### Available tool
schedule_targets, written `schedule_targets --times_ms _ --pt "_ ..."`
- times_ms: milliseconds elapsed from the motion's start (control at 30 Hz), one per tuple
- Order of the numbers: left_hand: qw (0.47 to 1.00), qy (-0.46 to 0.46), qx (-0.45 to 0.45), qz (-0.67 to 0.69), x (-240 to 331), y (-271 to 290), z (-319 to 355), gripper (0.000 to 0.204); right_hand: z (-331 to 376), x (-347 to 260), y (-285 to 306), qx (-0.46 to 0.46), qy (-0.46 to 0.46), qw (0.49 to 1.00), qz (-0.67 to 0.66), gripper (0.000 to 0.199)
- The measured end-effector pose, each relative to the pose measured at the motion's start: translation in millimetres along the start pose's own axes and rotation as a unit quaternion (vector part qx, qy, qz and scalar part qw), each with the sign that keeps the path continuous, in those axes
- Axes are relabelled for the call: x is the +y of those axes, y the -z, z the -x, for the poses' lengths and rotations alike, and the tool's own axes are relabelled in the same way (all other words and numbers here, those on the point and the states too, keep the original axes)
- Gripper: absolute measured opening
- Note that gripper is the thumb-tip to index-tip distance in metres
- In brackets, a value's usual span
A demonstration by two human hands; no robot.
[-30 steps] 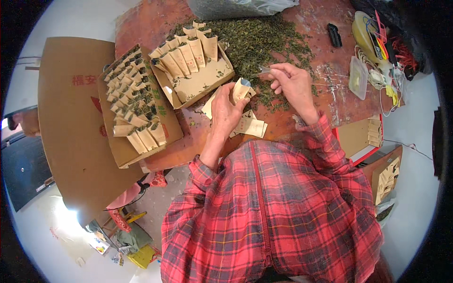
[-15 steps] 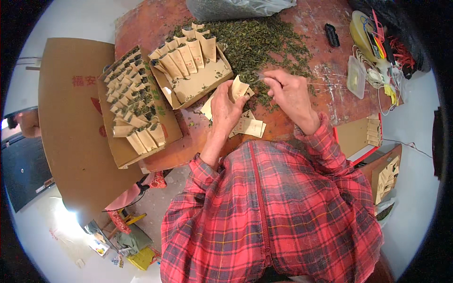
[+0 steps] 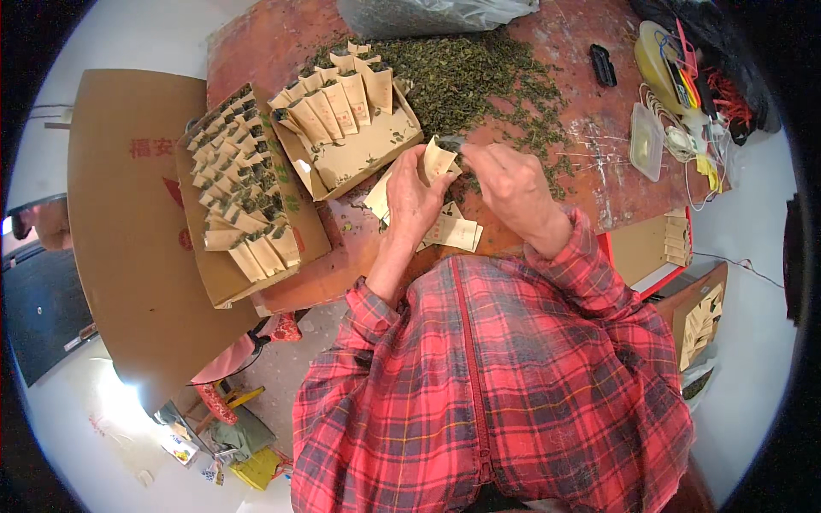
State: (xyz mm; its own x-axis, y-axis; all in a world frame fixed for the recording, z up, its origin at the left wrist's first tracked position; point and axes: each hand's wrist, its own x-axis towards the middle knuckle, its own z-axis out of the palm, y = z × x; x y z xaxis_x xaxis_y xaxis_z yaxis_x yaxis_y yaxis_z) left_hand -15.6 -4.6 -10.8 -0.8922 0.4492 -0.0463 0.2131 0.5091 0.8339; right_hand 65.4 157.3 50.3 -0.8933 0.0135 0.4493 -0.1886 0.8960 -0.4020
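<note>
My left hand (image 3: 413,190) grips a small brown paper bag (image 3: 439,160) upright, its mouth spread open. Pinched in my right hand (image 3: 511,181) is a small see-through scoop (image 3: 454,142), its tip at the bag's mouth; its handle is hidden by the fingers. Below my left hand lie flat paper bags (image 3: 451,229), with a few leaf bits on them. Beyond both hands a broad heap of dried green leaves (image 3: 479,81) spreads over the table. To the left, a shallow carton (image 3: 349,171) holds several filled bags (image 3: 329,107) standing at its far side.
A larger carton (image 3: 224,286) packed with filled bags stands at the left, its brown flap (image 3: 128,222) hanging outward. A plastic sack (image 3: 436,15) sits at the far edge. On the right are a black clip-like object (image 3: 602,65), a clear plastic container (image 3: 645,141) and tangled cords.
My right hand has moved left and a little nearer, bringing the scoop from beside the leaf heap to the paper bag's mouth. My left hand keeps its hold almost in place.
</note>
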Motion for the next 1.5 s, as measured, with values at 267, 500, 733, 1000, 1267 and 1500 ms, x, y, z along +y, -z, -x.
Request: schedule_targets --times_ms 267,500,733,1000,1267,1500 --pt "1.0 -0.005 0.009 0.004 -7.4 -0.5 0.6 0.053 -3.4 23.9 5.9 0.058 -0.064 0.996 -0.01 0.018" --pt "1.0 -0.01 0.009 0.012 -7.3 0.8 2.6 0.053 24.5 100.0 -28.8 0.015 -0.174 0.982 0.068 0.014" --pt "1.0 0.01 -0.003 0.003 -6.2 0.1 1.2 0.052 16.0 101.0 -69.0 0.015 -0.227 0.974 0.014 0.012" --pt "1.0 -0.001 -0.003 -0.012 -5.7 -1.6 0.6 0.052 -7.9 88.9 -95.9 0.049 -0.401 0.876 -0.264 0.019" --pt "1.0 -0.014 -0.002 -0.012 -3.6 -1.0 0.1 0.053 -2.2 95.0 -84.6 0.092 -0.439 0.803 -0.393 0.022" --pt "1.0 -0.012 -0.003 -0.01 -0.3 0.1 -0.2 0.054 -2.8 83.7 -61.5 0.088 -0.445 0.799 -0.395 0.021"
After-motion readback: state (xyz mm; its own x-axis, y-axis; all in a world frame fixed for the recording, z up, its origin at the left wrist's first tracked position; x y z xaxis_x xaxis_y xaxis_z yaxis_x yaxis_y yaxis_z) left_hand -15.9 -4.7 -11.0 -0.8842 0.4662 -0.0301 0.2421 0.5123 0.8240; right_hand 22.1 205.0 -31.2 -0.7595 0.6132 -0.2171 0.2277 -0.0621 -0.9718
